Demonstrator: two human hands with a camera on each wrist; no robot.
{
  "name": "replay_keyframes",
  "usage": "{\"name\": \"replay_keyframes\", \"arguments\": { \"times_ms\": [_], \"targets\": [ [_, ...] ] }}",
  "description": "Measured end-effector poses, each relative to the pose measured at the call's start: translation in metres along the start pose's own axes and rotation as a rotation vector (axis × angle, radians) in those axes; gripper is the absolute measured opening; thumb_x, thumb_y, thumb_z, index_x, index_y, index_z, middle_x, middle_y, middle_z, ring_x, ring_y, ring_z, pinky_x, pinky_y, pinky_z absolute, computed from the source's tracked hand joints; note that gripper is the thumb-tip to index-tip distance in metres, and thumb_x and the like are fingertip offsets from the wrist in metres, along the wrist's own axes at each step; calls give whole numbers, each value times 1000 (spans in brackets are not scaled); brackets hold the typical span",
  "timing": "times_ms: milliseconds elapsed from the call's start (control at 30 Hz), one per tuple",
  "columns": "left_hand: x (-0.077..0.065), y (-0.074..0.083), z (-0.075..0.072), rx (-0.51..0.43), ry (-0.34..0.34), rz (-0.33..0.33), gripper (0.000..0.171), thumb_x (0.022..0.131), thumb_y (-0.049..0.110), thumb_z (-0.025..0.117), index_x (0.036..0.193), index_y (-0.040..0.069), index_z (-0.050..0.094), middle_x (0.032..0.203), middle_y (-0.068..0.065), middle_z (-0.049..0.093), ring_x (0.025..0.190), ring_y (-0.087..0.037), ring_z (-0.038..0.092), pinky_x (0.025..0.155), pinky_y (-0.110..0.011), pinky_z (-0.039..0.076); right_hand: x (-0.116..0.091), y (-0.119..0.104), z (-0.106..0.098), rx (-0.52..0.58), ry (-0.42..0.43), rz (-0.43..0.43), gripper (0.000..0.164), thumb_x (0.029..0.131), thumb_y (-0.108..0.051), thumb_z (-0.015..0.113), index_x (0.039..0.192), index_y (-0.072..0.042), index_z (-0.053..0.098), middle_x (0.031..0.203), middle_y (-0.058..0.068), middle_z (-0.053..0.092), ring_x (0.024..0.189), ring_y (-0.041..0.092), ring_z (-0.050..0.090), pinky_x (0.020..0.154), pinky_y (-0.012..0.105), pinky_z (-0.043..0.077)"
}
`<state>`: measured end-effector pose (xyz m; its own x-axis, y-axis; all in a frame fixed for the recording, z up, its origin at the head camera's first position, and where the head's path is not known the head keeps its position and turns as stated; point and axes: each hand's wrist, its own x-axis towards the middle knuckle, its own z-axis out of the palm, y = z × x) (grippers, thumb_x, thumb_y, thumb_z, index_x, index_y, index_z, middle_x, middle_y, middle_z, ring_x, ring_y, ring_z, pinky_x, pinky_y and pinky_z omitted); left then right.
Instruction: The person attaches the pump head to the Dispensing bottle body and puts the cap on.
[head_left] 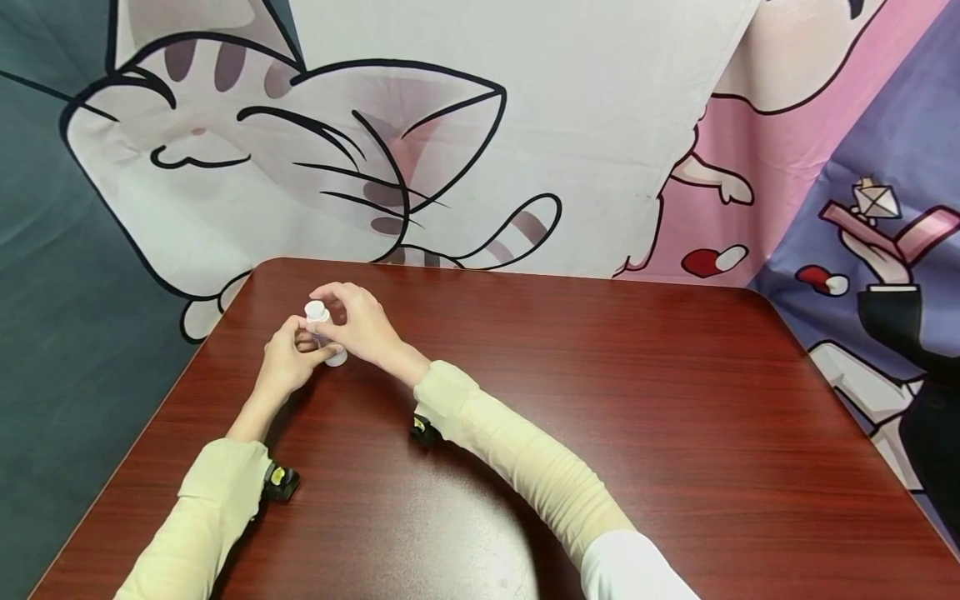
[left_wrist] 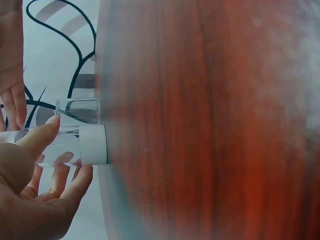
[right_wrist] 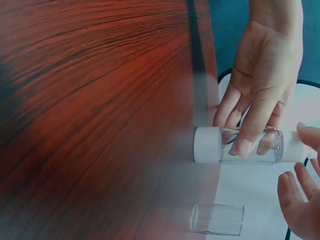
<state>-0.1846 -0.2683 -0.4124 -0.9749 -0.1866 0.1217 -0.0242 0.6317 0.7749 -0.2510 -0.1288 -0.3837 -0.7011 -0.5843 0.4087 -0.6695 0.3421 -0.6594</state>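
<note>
A small clear bottle with a white base and a white top stands upright on the table near its far left corner. My left hand grips its clear body, the thumb on one side and the fingers on the other. At the upper end my right hand has its thumb and fingers around the white top, with the other fingers spread. A clear, cup-shaped cap sits on the table close to the bottle; in the head view the right hand hides it.
The brown wooden table has its far edge just behind the hands and its left edge beside them. A printed cloth with cartoon figures hangs behind it. Dark wrist cameras sit under both sleeves.
</note>
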Motion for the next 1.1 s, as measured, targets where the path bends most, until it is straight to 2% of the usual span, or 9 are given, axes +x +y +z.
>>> {"name": "replay_keyframes", "arguments": {
  "times_ms": [100, 267, 433, 500, 667, 800, 867, 967, 1100],
  "targets": [
    [-1, 1, 0, 9, -5, -6, 39, 84, 16, 74, 107, -2, 48, 113, -28, 66, 106, -38, 65, 68, -4, 39, 0, 0, -2, -2, -23, -17, 42, 87, -22, 71, 126, -11, 59, 122, 2, 64, 106, 8, 59, 88, 9, 41],
    [0, 2, 1, 3, -13, 3, 39, 85, 10, 72, 112, -5, 48, 118, -30, 63, 108, -38, 64, 68, -2, 38, 0, -2, -4, 46, -104, -24, 43, 92, -11, 56, 135, -13, 53, 137, 1, 57, 126, 8, 50, 100, 15, 36],
    [0, 2, 1, 17, -4, 10, 38, 84, 10, 72, 110, -5, 48, 116, -30, 63, 107, -39, 64, 68, -2, 36, 1, -3, -4, 92, -161, -9, 47, 92, -4, 49, 137, -13, 51, 137, 3, 57, 101, 8, 53, 82, 15, 37],
    [0, 1, 1, 13, -6, 12, 38, 84, 10, 72, 110, -5, 48, 117, -31, 63, 107, -39, 64, 68, -2, 37, 0, -3, -3, 119, -177, 3, 46, 92, -1, 48, 138, -11, 51, 137, 4, 57, 95, 9, 51, 80, 17, 39],
    [0, 1, 1, 3, -10, 10, 39, 85, 9, 71, 111, -6, 48, 118, -31, 62, 108, -39, 64, 68, -1, 38, -1, -3, -3, 158, -205, 27, 47, 93, 1, 47, 138, -11, 51, 139, 5, 55, 107, 4, 51, 90, 13, 39],
    [1, 0, 1, 7, 2, 13, 39, 84, 9, 72, 110, -6, 48, 116, -30, 64, 105, -37, 65, 68, -1, 38, -1, -3, -3, 169, -207, 32, 46, 93, 2, 46, 137, -10, 52, 138, 5, 55, 111, 3, 53, 91, 8, 36],
    [1, 0, 2, 4, 8, 15, 39, 84, 9, 73, 110, -6, 48, 115, -30, 64, 102, -32, 66, 67, -1, 38, -1, -3, -4, 168, -205, 35, 46, 93, 2, 47, 137, -10, 52, 138, 6, 56, 109, 3, 54, 91, 7, 37],
    [2, 0, 2, -4, 14, 13, 39, 83, 9, 73, 109, -6, 49, 114, -30, 64, 93, -16, 67, 67, -1, 39, -1, -3, -6, 167, -199, 42, 46, 92, 2, 47, 136, -9, 52, 135, 6, 58, 104, 3, 57, 88, 7, 39],
    [2, 0, 2, -18, 14, 11, 39, 83, 8, 74, 109, -6, 49, 114, -30, 64, 84, 7, 55, 67, -1, 40, -2, -1, -7, 188, -184, 46, 44, 92, 1, 48, 135, -9, 54, 132, 6, 60, 101, 3, 61, 86, 7, 41]
  ]
}}
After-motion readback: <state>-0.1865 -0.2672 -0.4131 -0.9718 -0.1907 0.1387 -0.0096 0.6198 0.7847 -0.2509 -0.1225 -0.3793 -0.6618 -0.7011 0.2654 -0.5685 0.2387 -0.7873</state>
